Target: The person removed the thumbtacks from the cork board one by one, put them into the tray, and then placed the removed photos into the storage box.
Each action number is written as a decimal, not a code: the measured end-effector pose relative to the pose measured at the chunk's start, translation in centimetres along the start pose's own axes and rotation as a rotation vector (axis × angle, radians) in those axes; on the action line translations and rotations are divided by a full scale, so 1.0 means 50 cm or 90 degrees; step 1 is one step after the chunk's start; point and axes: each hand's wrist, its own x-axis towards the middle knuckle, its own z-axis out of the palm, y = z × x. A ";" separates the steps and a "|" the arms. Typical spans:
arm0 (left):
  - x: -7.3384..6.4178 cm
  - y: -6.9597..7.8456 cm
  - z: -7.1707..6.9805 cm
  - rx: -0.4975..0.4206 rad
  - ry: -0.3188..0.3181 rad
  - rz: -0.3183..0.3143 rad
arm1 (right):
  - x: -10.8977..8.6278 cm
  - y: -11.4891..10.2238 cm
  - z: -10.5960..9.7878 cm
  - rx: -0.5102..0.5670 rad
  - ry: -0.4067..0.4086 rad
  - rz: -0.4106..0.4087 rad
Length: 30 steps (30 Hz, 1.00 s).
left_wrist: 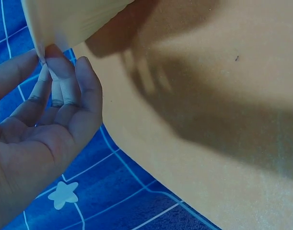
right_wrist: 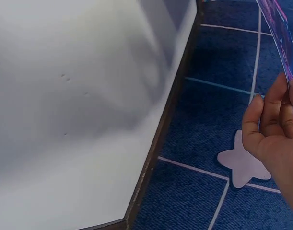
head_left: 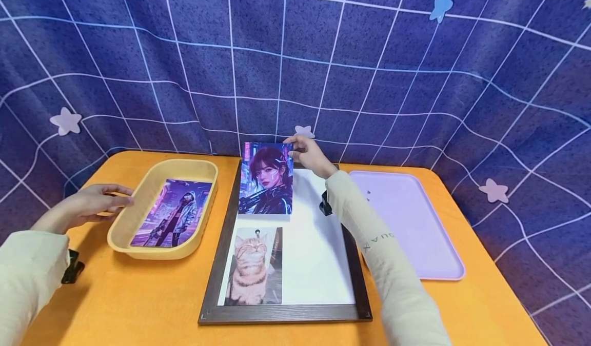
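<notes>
My right hand (head_left: 310, 154) pinches the upper right corner of a picture card (head_left: 267, 179) showing a dark-haired figure in neon colours. The card hangs over the upper left of a white board (head_left: 318, 243) with a dark wooden frame. In the right wrist view the same card (right_wrist: 280, 36) appears edge-on between thumb and fingers, apart from the board. With thumb and fingertips, my left hand (head_left: 94, 205) grips the left rim of a yellow tray (head_left: 121, 236). Inside that tray lies another picture card (head_left: 173, 215), with a hooded figure.
A cat photo (head_left: 251, 277) lies on the board's lower left, a pin (head_left: 257, 232) at its top. To the right, a lilac tray (head_left: 415, 218) holds a few small dark pieces (head_left: 368, 193), partly behind my right sleeve. A patterned blue curtain (head_left: 258, 79) hangs behind the orange table (head_left: 152, 300).
</notes>
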 end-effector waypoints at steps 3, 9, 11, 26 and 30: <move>0.000 0.000 0.000 -0.002 -0.001 0.000 | 0.002 -0.008 -0.001 0.004 -0.003 -0.005; -0.001 0.000 0.000 0.000 0.002 0.000 | 0.007 -0.024 0.004 0.026 -0.014 0.002; -0.002 0.001 0.000 -0.001 0.004 0.000 | 0.008 -0.029 0.010 0.033 -0.014 -0.002; -0.002 0.002 0.003 0.005 0.010 0.000 | 0.009 -0.067 0.083 0.067 -0.030 -0.030; -0.003 0.002 0.003 0.002 0.009 -0.001 | 0.011 -0.075 0.108 0.071 -0.032 -0.045</move>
